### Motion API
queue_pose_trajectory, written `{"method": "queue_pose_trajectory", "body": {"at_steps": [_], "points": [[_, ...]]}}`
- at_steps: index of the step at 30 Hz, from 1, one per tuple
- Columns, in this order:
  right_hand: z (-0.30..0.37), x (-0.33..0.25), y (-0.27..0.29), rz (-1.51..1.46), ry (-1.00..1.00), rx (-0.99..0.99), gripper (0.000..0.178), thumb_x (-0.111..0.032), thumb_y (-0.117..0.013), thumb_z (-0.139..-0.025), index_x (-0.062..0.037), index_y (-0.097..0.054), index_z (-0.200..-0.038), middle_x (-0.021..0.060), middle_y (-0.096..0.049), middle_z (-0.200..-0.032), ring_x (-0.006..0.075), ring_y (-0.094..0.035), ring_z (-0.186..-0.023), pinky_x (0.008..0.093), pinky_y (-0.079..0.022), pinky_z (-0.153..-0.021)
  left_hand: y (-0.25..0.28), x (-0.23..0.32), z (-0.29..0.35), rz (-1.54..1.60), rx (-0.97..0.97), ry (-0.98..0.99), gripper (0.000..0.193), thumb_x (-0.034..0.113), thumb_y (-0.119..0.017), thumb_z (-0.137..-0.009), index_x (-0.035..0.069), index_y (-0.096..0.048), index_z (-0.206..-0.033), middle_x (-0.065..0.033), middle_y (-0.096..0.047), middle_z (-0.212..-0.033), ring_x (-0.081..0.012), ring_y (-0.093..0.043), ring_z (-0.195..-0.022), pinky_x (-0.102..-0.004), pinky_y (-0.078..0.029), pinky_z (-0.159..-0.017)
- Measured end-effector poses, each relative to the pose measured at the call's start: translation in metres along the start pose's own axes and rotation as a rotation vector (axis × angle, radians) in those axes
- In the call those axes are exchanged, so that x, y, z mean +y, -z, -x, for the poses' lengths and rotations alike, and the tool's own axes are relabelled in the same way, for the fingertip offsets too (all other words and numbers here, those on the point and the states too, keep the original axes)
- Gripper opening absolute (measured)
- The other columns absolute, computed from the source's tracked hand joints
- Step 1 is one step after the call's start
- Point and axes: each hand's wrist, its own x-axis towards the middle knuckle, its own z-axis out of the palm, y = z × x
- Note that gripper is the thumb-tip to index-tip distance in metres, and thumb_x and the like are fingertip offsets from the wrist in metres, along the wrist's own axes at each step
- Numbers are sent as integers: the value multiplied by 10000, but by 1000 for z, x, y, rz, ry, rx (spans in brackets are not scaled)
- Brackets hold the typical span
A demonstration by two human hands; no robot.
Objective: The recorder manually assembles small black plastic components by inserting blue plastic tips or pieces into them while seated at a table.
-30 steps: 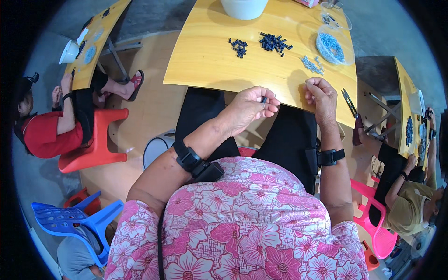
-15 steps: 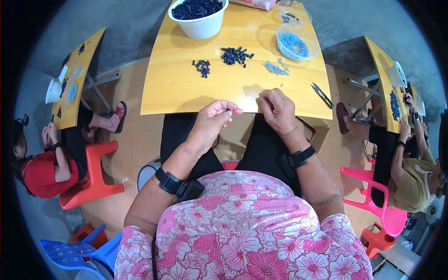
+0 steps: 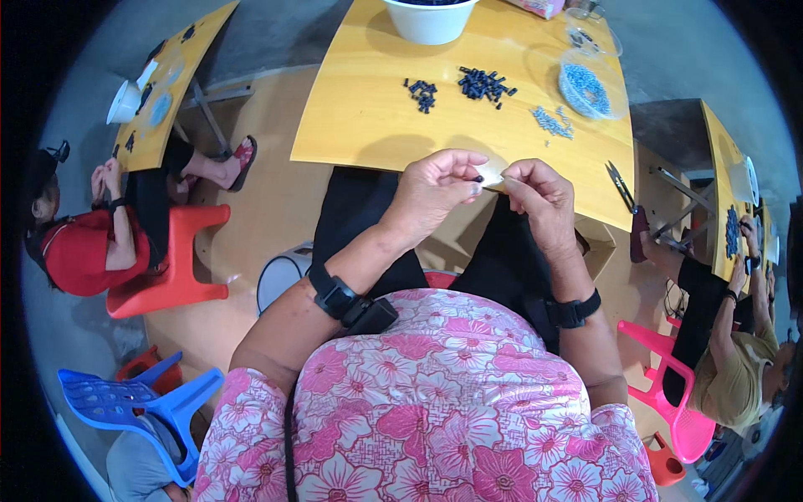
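Note:
Just over the table's near edge, my left hand pinches a small black cylindrical piece between thumb and fingertips. Close beside it, my right hand is closed in a pinch on a tiny pale piece, too small to make out well. The fingertips of both hands nearly meet. Beyond them on the yellow table lie a larger heap of black pieces and a smaller one. Small silvery pieces are scattered to their right.
Black-handled thread snips rest near the right table edge. A clear bowl of bluish small pieces and a white tub stand farther back. A blue plastic chair is behind on the left. People sit at side tables, left and right.
The view has shifted, so the table appears farther right and higher. My hands have come closer together, and the black piece now shows in my left fingers.

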Motion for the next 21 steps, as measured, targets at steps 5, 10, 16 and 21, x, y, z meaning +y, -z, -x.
{"method": "queue_pose_trajectory", "body": {"at_steps": [5,10,16,21], "points": [[2,-8,-12,-50,-27,-19,44,-47,-644,-886,-22,-668,-914,-50,-583,-730,29,-477,-610,192,-384,-556,0,4,4,-95,13,-72,341,-26,-641,-874,6,-607,-1212,-28,-641,-1003,-88,-621,-913,-232,-515,-838],[5,-11,-16,-44,-26,-23,49,-56,-651,-887,-19,-671,-914,-47,-585,-725,31,-479,-606,194,-383,-551,-1,3,9,-95,42,-126,342,-67,-619,-845,18,-638,-1176,-33,-666,-955,-72,-617,-864,-215,-517,-814],[8,-11,-19,-24,-17,-32,52,-56,-658,-887,-16,-673,-916,-46,-586,-721,34,-483,-609,195,-390,-553,-1,6,12,-149,8,-89,336,-11,-654,-873,-4,-601,-1205,-39,-655,-997,-90,-630,-925,-235,-520,-856],[8,-10,-20,0,-10,-15,44,-36,-658,-883,-12,-680,-912,-44,-591,-729,37,-490,-616,194,-396,-555,-2,8,13,-115,16,-71,344,13,-670,-880,-7,-593,-1215,-48,-660,-1005,-88,-634,-923,-235,-527,-841]]}}
